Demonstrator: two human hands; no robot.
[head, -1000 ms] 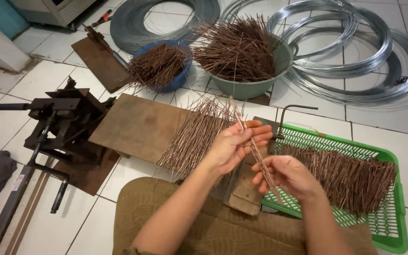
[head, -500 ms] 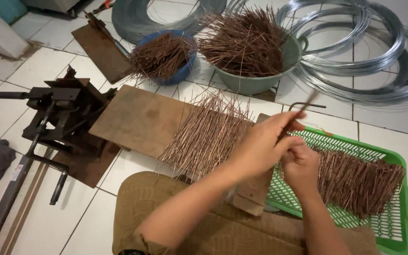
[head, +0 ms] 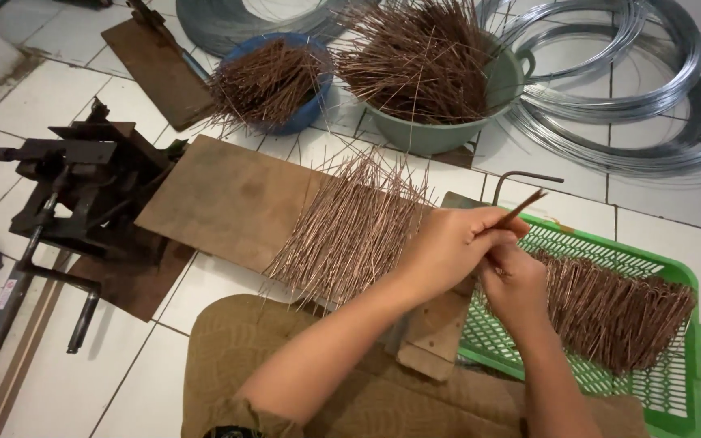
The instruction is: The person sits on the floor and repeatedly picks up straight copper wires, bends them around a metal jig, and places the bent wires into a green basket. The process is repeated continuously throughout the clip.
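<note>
My left hand (head: pixel 448 247) and my right hand (head: pixel 515 284) are pressed together over the near end of a small wooden block (head: pixel 432 337). Both grip a thin bundle of coppery wire pieces (head: pixel 522 208) whose tip sticks up to the right above my left fingers. Just left of my hands a loose pile of straight wire pieces (head: pixel 350 231) lies fanned across a brown board (head: pixel 221 199). To the right, a green plastic basket (head: pixel 675 385) holds a heap of bent wire pieces (head: pixel 618 312).
A black metal hand press (head: pixel 83 195) sits at the left. At the back stand a blue bowl (head: pixel 306 113) and a green tub (head: pixel 456 134), both full of wire pieces. Coils of silver wire (head: pixel 634 105) lie on the tiled floor.
My hands have closed together and shifted right toward the basket; the wire bundle, held pointing down before, now angles up to the right. The camera has drifted slightly down.
</note>
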